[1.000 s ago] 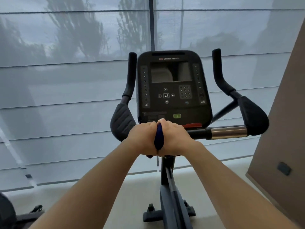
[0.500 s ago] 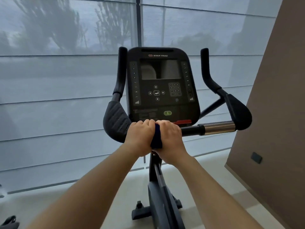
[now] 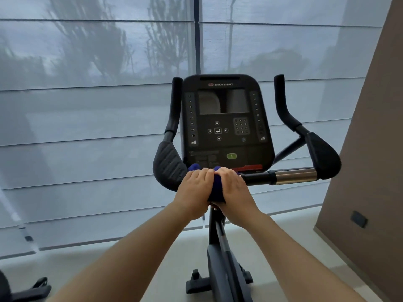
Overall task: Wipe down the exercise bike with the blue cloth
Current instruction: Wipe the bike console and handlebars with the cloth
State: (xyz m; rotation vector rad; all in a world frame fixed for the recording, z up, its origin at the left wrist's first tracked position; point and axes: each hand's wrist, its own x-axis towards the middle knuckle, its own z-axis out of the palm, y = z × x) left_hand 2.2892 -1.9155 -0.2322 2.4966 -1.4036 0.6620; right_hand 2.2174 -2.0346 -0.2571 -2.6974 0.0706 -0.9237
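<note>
A black exercise bike [image 3: 226, 118] stands in front of me, its console facing me and its handlebar running left to right below it. The blue cloth [image 3: 217, 188] is wrapped over the middle of that bar, just under the console. My left hand [image 3: 195, 190] and my right hand [image 3: 234, 190] sit side by side on the cloth, fingers curled over it and the bar. Only a strip of cloth shows between the hands, plus small blue tufts above the knuckles. The bar's chrome section [image 3: 294, 175] to the right is bare.
A large window with a grey translucent blind fills the wall behind the bike. A brown wall panel [image 3: 370, 171] with a dark socket rises at the right. The base of another machine [image 3: 26, 288] pokes in at the lower left. Pale floor lies around the bike's foot [image 3: 197, 284].
Both hands have stayed clamped on the cloth at the bar's middle. A little more blue now shows above the knuckles. The head camera has shifted slightly.
</note>
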